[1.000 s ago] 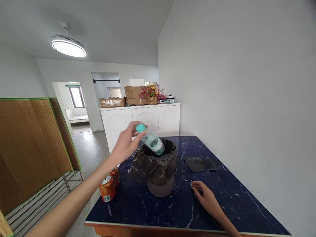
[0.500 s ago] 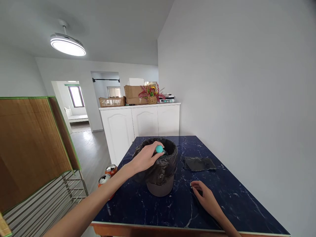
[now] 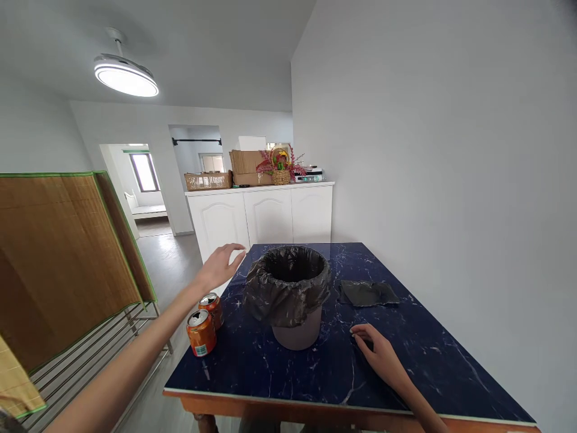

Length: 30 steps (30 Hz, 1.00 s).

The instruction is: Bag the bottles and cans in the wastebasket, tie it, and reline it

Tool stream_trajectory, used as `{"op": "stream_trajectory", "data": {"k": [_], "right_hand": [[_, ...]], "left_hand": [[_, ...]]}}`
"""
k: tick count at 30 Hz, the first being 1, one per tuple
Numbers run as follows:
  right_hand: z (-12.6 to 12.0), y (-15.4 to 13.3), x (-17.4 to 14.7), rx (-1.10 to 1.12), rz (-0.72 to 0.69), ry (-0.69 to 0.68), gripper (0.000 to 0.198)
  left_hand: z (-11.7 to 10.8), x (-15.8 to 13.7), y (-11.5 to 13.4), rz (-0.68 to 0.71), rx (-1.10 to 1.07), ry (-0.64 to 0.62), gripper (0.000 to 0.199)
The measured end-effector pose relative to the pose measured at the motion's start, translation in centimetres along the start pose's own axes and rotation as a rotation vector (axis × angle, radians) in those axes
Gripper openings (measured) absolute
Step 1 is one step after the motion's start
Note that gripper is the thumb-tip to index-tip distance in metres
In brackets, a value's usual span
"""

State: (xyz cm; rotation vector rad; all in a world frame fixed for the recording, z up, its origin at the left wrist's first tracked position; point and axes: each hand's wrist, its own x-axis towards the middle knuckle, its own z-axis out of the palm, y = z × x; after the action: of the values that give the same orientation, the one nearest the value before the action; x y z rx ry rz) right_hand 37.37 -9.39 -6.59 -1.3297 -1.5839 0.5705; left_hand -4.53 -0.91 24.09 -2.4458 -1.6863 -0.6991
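My left hand (image 3: 220,266) is in the air left of the trash bin (image 3: 297,334), thumb and fingers apart with nothing between them. A black garbage bag (image 3: 288,300) lines the bin and folds down over its rim; the inside is too dark to make out. Two orange drink cans (image 3: 201,334) stand upright at the table's left edge, beneath my left forearm. My right hand (image 3: 376,352) rests on the table to the right of the bin, fingers loosely bent and holding nothing. Beyond it lies a flat, folded black plastic bag (image 3: 368,293).
The table (image 3: 288,382) has a dark blue marbled top and touches the wall on the right. Behind it stands a white cabinet (image 3: 268,216) bearing cardboard boxes (image 3: 208,180) and a flower basket (image 3: 280,175). A rack with a bamboo mat (image 3: 63,258) is at the left.
My left hand has let go of the teal-capped object at the bin's mouth and moved left, out of the bin. That object is out of sight now. My right hand stays in place.
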Motion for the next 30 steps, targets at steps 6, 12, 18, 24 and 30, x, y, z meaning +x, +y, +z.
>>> {"op": "stream_trajectory", "data": {"k": [6, 12, 18, 24, 30], "right_hand": [[0.0, 0.2, -0.1, 0.005, -0.001, 0.003, 0.031], [0.0, 0.1, -0.1, -0.004, -0.01, 0.011, 0.03], [0.0, -0.2, 0.0, -0.007, -0.015, 0.017, 0.032], [0.0, -0.4, -0.1, -0.001, -0.017, 0.024, 0.035], [0.0, -0.3, 0.0, -0.009, -0.008, 0.007, 0.035]], "left_hand": [[1.6, -1.8, -7.9, -0.279, 0.185, -0.26, 0.079], [4.5, -3.6, -9.0, -0.336, 0.232, -0.395, 0.082], [3.1, -3.1, -6.7, -0.305, 0.219, -0.196, 0.065], [-3.4, -0.9, 0.6, -0.121, -0.142, 0.364, 0.073], [-1.7, 0.4, 8.4, 0.09, -0.387, 0.092, 0.08]]}}
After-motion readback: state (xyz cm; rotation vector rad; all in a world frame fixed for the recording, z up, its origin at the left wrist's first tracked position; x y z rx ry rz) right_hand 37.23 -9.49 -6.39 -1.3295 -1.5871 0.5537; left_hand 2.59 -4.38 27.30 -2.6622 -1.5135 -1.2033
